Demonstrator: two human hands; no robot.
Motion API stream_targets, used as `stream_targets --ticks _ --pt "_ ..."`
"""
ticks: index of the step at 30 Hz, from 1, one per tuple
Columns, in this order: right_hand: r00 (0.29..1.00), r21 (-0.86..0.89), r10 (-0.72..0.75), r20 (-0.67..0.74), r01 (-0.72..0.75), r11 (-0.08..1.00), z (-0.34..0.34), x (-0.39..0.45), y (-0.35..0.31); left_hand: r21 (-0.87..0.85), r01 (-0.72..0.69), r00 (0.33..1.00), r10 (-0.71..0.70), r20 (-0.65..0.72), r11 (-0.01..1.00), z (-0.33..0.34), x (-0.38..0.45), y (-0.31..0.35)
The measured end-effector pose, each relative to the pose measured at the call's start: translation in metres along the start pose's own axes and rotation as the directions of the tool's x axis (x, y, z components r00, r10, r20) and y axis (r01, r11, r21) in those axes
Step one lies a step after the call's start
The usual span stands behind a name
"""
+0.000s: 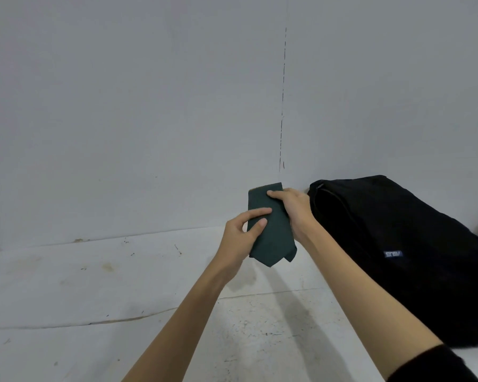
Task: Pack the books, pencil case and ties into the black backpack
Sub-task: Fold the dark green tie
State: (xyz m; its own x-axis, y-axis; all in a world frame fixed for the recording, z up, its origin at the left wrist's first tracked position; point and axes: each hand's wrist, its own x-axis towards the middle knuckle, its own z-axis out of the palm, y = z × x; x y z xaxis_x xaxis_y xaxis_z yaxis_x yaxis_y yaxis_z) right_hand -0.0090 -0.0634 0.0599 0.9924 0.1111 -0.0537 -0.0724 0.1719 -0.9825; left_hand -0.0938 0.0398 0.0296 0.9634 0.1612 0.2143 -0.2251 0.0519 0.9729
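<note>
Both hands hold a folded dark green tie [271,238] in the air above the white surface [94,285]: the left hand [239,241] pinches its left edge between thumb and fingers, and the right hand [293,210] curls over its upper right side. The black backpack [392,257] lies on the surface just right of the hands, against the grey wall [149,106]. It bears a small blue label [393,254] whose white letters, seen upside down, appear to read "ASUS".

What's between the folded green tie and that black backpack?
Only the right hand, which grips the green tie from the backpack's side. The head view shows nothing else before the black backpack, just wall behind.
</note>
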Motion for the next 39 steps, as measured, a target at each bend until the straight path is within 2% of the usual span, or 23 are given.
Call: stream_targets --ticks 5,7,9,11,13,15,17,18,19,23,26,32,39 --pt "0.997 -0.134 0.073 0.018 -0.07 0.989 -0.016 -0.002 0.015 -0.096 0.148 0.988 -0.142 0.06 0.984 -0.009 -0.003 -0.015" --pt "0.998 -0.213 0.016 -0.057 -0.028 0.977 -0.032 -0.002 0.018 -0.115 0.196 0.978 -0.185 0.1 0.974 -0.011 -0.001 -0.02" --pt "0.976 -0.39 -0.139 -0.166 0.065 0.919 -0.055 0.0 0.017 -0.141 0.232 0.968 -0.215 0.127 0.962 -0.008 0.002 -0.024" --pt "0.915 -0.651 -0.338 -0.218 0.122 0.75 -0.081 0.001 0.011 -0.167 0.254 0.962 -0.23 0.147 0.953 -0.001 0.006 -0.028" --pt "0.88 -0.859 -0.435 -0.189 0.066 0.507 -0.107 -0.001 0.003 -0.193 0.284 0.952 -0.252 0.176 0.939 0.012 0.009 -0.032" --pt "0.9 -0.967 -0.422 -0.106 0.006 0.255 -0.129 -0.001 -0.003 -0.209 0.315 0.94 -0.275 0.203 0.926 0.027 0.013 -0.037" --pt "0.936 -1.0 -0.352 -0.012 -0.015 -0.005 -0.143 0.003 -0.007 -0.214 0.347 0.927 -0.299 0.227 0.913 0.04 0.02 -0.041" --pt "0.946 -0.997 -0.325 0.019 -0.007 -0.078 -0.149 0.006 -0.01 -0.21 0.359 0.92 -0.308 0.241 0.91 0.049 0.026 -0.042" --pt "0.952 -0.995 -0.305 0.035 0.006 -0.097 -0.156 0.009 -0.015 -0.203 0.371 0.914 -0.317 0.254 0.906 0.058 0.032 -0.044" --pt "0.963 -0.992 -0.262 0.059 0.085 0.089 -0.179 0.024 -0.035 -0.226 0.416 0.895 -0.354 0.272 0.881 0.088 0.058 -0.049" --pt "0.97 -0.972 -0.222 0.104 0.146 0.183 -0.196 0.035 -0.052 -0.244 0.447 0.884 -0.383 0.268 0.861 0.116 0.075 -0.055" --pt "0.962 -0.932 -0.169 0.215 0.254 0.258 -0.212 0.05 -0.062 -0.324 0.508 0.862 -0.472 0.186 0.798 0.151 0.108 -0.066" --pt "0.924 -0.881 -0.08 0.373 0.38 0.283 -0.214 0.059 -0.068 -0.2 0.567 0.821 -0.569 0.052 0.799 0.149 0.132 -0.09"
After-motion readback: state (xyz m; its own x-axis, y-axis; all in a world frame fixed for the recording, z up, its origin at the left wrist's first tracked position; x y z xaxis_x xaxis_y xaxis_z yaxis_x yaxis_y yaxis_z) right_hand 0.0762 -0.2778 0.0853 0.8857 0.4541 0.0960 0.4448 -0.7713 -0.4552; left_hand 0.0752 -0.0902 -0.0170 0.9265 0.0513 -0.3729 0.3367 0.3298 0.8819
